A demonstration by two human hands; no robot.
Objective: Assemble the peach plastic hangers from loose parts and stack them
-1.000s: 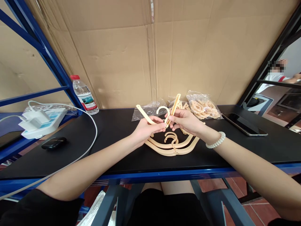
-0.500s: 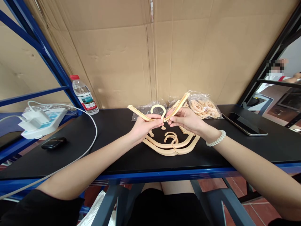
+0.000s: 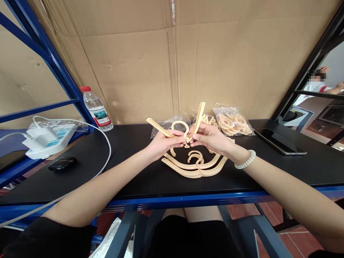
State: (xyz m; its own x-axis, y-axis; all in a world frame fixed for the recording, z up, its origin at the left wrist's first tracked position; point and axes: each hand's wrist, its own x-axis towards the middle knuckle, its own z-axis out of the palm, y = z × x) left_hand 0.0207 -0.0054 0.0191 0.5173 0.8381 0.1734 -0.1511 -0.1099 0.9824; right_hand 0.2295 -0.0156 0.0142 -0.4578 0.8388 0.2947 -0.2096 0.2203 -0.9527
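Above the table, both my hands grip one cream folding clothes hanger (image 3: 199,117) by its two arms, close to the centre joint. My left hand (image 3: 167,143) pinches the left arm, which slants up to the left. Between the thumb and fingers of my right hand (image 3: 208,138) is the right arm, tilted steeply upward. The hanger's hook (image 3: 180,123) rises between the hands. Beneath them lie two more cream hangers (image 3: 185,173), side by side with hooks turned inward. Other loose cream pieces are partly hidden behind my hands.
A clear plastic bag of cream parts (image 3: 233,122) sits at the back, with crumpled plastic beside it. On the right lies a phone (image 3: 279,141). To the left are a water bottle (image 3: 98,111), a power strip (image 3: 51,143), a cable and a black mouse-like object (image 3: 62,163).
The hanger's right arm has swung up steeper and inward, and my right hand has shifted slightly left with it. My left hand keeps nearly the same place.
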